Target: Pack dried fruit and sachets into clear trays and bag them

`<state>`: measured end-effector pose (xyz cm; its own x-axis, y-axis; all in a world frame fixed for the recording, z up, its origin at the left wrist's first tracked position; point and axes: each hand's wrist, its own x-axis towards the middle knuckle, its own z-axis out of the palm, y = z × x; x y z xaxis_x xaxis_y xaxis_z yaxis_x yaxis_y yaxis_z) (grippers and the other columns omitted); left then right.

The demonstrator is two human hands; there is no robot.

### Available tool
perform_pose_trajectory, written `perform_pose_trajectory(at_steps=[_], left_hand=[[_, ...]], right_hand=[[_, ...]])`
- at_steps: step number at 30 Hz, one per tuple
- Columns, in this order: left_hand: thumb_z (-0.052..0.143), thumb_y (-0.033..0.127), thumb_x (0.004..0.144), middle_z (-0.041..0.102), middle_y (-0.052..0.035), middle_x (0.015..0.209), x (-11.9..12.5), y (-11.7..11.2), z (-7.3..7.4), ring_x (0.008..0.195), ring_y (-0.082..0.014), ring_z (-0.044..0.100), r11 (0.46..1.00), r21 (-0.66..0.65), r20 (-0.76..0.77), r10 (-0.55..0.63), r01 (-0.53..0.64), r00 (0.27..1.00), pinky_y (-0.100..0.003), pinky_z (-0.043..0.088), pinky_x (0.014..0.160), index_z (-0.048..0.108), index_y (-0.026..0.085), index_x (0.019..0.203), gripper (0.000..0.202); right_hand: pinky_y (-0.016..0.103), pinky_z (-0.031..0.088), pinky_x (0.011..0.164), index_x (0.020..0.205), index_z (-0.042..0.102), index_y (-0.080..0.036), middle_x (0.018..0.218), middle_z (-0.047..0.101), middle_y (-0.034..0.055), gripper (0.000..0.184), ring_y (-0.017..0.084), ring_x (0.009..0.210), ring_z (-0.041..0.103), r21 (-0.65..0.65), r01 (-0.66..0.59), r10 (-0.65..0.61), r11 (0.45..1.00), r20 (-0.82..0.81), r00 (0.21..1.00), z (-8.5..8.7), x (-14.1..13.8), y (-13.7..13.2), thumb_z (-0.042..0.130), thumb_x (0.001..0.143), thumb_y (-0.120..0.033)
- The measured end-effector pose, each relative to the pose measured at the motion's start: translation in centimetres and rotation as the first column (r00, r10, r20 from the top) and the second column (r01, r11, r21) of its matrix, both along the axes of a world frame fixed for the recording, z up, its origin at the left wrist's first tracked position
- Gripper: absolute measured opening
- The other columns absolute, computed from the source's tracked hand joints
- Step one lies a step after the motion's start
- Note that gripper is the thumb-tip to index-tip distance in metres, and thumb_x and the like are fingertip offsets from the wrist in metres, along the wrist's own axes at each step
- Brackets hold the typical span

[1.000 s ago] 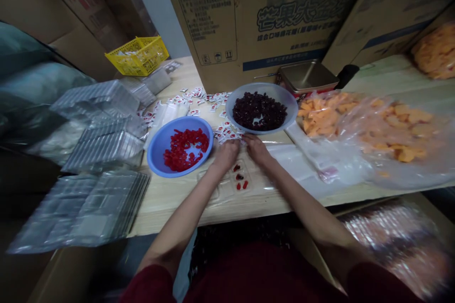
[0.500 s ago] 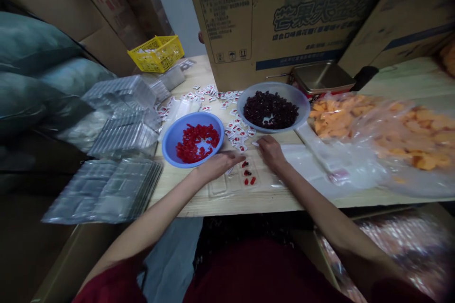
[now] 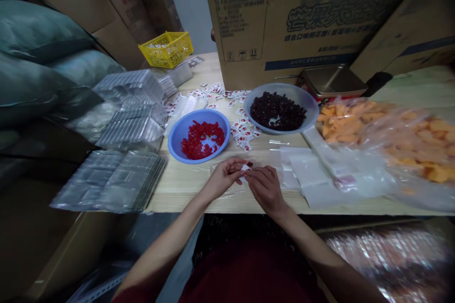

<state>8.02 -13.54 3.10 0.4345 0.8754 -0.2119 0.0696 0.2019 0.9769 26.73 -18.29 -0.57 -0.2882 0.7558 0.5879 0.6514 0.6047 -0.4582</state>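
Over the clear plastic tray [image 3: 232,189], my left hand [image 3: 223,179] and my right hand [image 3: 266,188] meet, fingertips pinched on one small white slip [image 3: 245,167]. Its printing, if any, cannot be made out. The hands cover most of the tray; a dark red piece [image 3: 250,164] shows just beyond the fingers. Ahead lies a scatter of small white squares with red print [image 3: 245,135]. A blue bowl [image 3: 173,144] of red pieces stands to the left of them, and a pale bowl [image 3: 313,116] of dark pieces to the right.
Stacked clear plastic trays [image 3: 106,180] fill the table's left side, with a yellow basket [image 3: 165,54] behind. Tall cardboard boxes [image 3: 245,23] and a scale [image 3: 332,80] stand at the back. Clear plastic bags [image 3: 313,165] and a bag of orange pieces [image 3: 355,120] lie right.
My hands were apart, the right one holding a small white piece beside the printed squares. They have come together over the tray, both now on the white slip. The view has shifted slightly.
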Motion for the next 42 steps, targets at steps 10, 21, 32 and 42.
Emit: perform_pose_trajectory(at_steps=[10, 21, 32, 42], left_hand=[[0.075, 0.043, 0.075, 0.071, -0.004, 0.083, -2.6, -2.9, -0.3, 0.07, -0.014, 0.064, 0.96, -0.002, -0.023, 0.28, -0.28, 0.96, -0.026, 0.052, 0.066, 0.065, 0.015, 0.094, 0.035], [0.066, 0.047, 0.083, 0.061, -0.0009, 0.069, -2.1, -4.7, -0.7, 0.062, -0.0125, 0.051, 0.975, 0.184, -0.239, 0.165, -0.122, 0.957, -0.024, 0.039, 0.059, 0.07, 0.016, 0.092, 0.032], [0.058, 0.028, 0.089, 0.064, -0.0024, 0.079, -0.5, -3.7, -5.4, 0.077, -0.0162, 0.057, 0.881, 0.463, -0.495, 0.35, -0.099, 0.795, -0.028, 0.043, 0.073, 0.064, 0.018, 0.082, 0.014], [0.053, 0.032, 0.094, 0.06, -0.0102, 0.112, -0.4, -3.9, -5.0, 0.106, -0.0249, 0.052, 0.746, 0.666, -0.589, 0.538, -0.014, 0.603, -0.04, 0.043, 0.093, 0.061, 0.021, 0.111, 0.022]], right_hand=[[0.036, 0.055, 0.076, 0.115, 0.066, -0.026, 0.107, 0.07, 0.0066, 0.028, 0.021, 0.09, 0.067, -0.573, -0.274, -0.239, 0.773, -0.662, 0.71, -0.4, -2.7, -2.7, 0.067, 0.089, -0.035], [0.033, 0.053, 0.071, 0.101, 0.065, -0.023, 0.087, 0.072, 0.0034, 0.024, 0.019, 0.078, 0.066, -0.58, -0.348, -0.152, 0.736, -0.643, 0.751, -0.8, -2.1, -1.9, 0.069, 0.085, -0.041], [0.061, 0.014, 0.111, 0.129, 0.06, -0.031, 0.131, 0.066, 0.0034, 0.045, 0.032, 0.132, 0.045, -0.294, -0.093, 0.154, 0.951, 0.191, 0.969, -3.9, -1.3, 4.0, 0.05, 0.092, -0.007], [0.063, 0.008, 0.115, 0.12, 0.066, -0.031, 0.13, 0.066, 0.0029, 0.037, 0.028, 0.133, 0.046, -0.254, -0.081, 0.11, 0.964, 0.102, 0.989, -3.3, -0.9, 2.9, 0.051, 0.094, -0.011]])
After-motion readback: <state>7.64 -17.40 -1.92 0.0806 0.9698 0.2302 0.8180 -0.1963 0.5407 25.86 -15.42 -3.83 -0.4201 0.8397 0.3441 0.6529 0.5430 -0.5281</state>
